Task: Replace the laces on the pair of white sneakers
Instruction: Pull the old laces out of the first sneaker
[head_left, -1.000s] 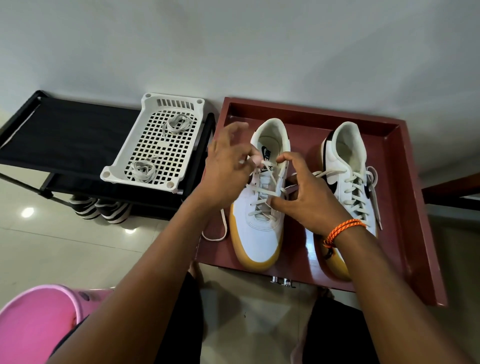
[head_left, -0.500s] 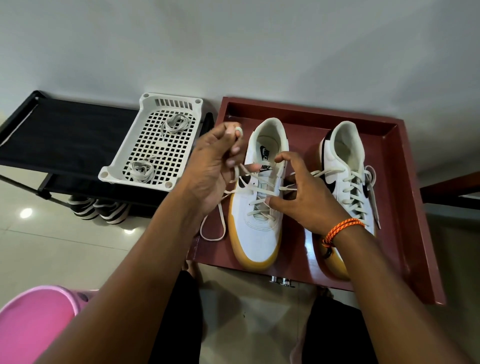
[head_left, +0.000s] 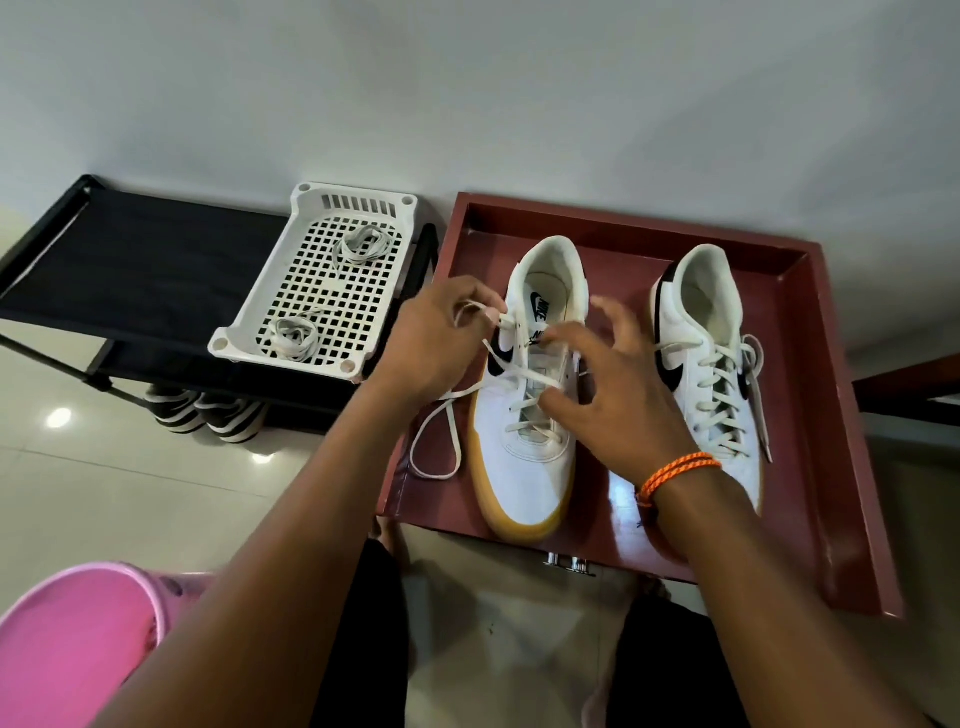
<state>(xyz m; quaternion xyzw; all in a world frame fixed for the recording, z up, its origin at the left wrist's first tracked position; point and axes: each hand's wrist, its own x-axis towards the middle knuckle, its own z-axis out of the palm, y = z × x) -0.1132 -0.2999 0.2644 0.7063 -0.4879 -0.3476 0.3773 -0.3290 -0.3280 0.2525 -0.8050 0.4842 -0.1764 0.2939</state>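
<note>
Left hand pinches lace beside sneaker.

White sneakers, gum soles; maroon tray.

Lighting is even, diffuse and moderately bright. Two ceiling-light reflections glare on the glossy floor tiles at left. Soft shadows lie under the black rack. Wide-angle distortion bends the frame edges. The right hand shows slight motion blur at its fingertips.
</note>
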